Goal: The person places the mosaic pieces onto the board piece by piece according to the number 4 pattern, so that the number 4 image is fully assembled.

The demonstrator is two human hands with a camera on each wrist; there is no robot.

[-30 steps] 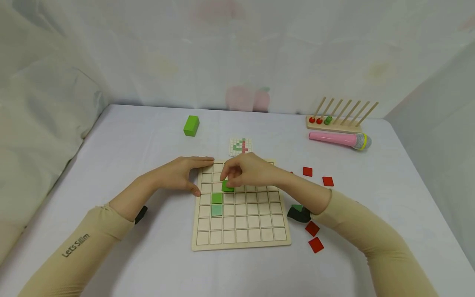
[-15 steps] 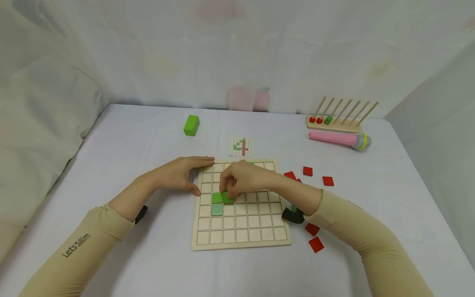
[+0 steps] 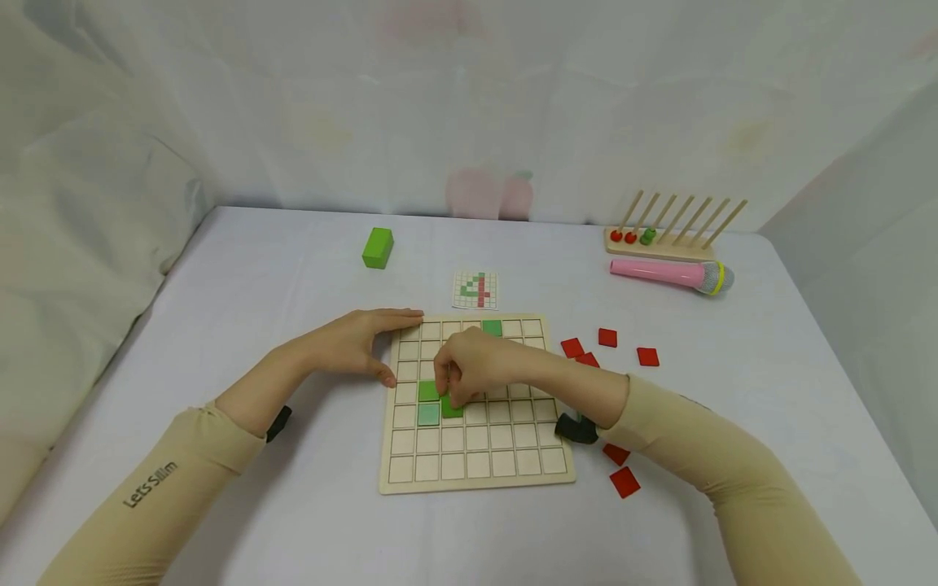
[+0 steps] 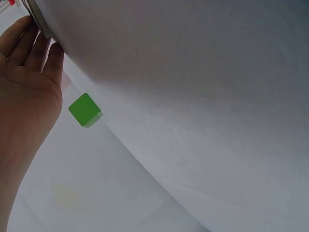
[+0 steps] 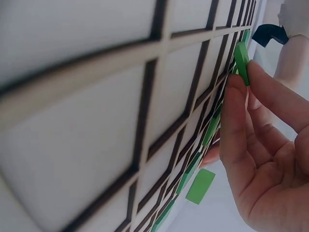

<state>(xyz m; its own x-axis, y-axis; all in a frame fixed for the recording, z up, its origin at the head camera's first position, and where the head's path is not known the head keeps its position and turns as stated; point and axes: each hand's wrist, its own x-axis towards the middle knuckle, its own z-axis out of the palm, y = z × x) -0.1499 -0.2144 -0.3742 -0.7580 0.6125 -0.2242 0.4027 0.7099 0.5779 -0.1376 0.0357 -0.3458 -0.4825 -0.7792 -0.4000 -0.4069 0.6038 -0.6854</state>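
A wooden grid board [image 3: 476, 482] lies on the white-covered table in the head view. My right hand [image 3: 479, 358] pinches a green square tile [image 3: 451, 408] between thumb and index finger. In the right wrist view this green tile [image 5: 242, 63] stands tilted at the board's surface. Beside it on the grid sit a green tile [image 3: 428, 391] and a paler green tile [image 3: 428, 415]; another green tile [image 3: 493, 328] lies in the far row. My left hand [image 3: 355, 342] rests at the board's left edge, fingers extended against it, as the left wrist view also shows [image 4: 29, 92].
Several loose red tiles [image 3: 624, 483] lie right of the board. A small pattern card [image 3: 475, 290] sits behind it, and a green block [image 3: 377, 248] stands farther left. At the back right are a pink microphone [image 3: 659, 273] and a wooden peg rack [image 3: 659, 247].
My right hand has moved the pinched green tile toward me across the board, past the upper green tile to beside the paler one. The left hand has stayed in place.
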